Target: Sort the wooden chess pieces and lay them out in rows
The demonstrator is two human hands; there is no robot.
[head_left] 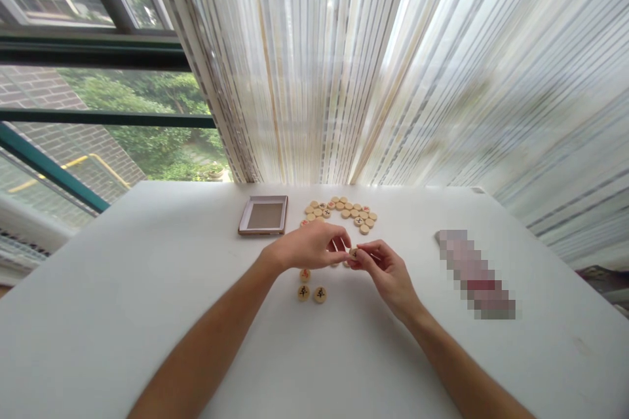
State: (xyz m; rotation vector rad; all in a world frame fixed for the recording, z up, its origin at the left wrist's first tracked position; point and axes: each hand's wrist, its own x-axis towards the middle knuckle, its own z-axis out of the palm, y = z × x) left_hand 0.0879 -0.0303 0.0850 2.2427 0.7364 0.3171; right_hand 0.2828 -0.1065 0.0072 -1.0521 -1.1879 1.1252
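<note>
My left hand (309, 247) and my right hand (386, 270) meet over the middle of the white table (122, 314). Both pinch one small round wooden game piece (352, 252) between their fingertips. Just below my left hand lie three more round pieces (311, 288), one with a red mark and two with black marks. Beyond my hands sits a cluster of several round wooden pieces (344, 211), some marked red, some black. Parts of other pieces are hidden under my left hand.
A shallow square box tray (264, 215) lies left of the cluster. A long blurred-out object (476, 273) lies on the table's right side. Striped sheer curtains (393, 65) hang behind the table, and a window (98, 111) is at the left.
</note>
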